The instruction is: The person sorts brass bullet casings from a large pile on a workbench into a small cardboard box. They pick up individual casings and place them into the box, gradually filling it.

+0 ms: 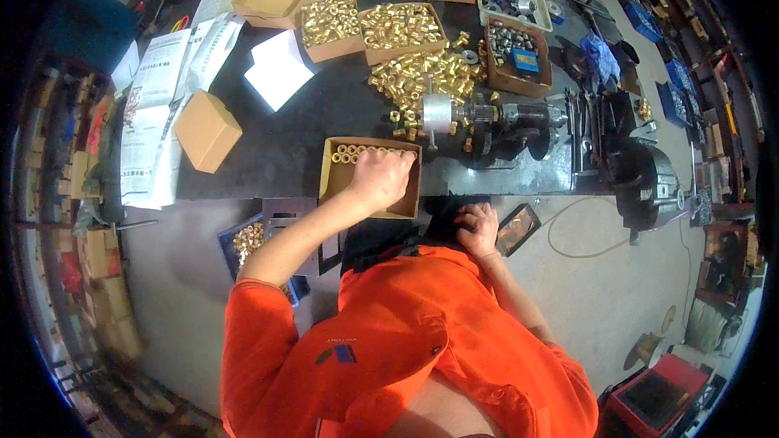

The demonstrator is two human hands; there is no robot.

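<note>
My left hand [381, 178] reaches into an open cardboard box [328, 182] at the table's near edge. Its fingers are bent together near the right wall of the box, and whatever they hold is hidden beneath them. Short brass fittings [345, 154], ring-shaped from above, stand in rows along the far side of this box. Lower and to the right, my right hand [479, 228] rests on my dark-clad leg beside the table edge, fingers loosely bent and slightly apart, with nothing seen in it.
Behind the box lies a heap of loose brass fittings [422, 73], next to a metal clamping fixture [507, 120]. Two boxes of brass fittings [331, 20] [403, 26] stand farther back. Newspaper [154, 130] and an upturned cardboard box [207, 131] lie left. A blue bin [230, 243] sits below.
</note>
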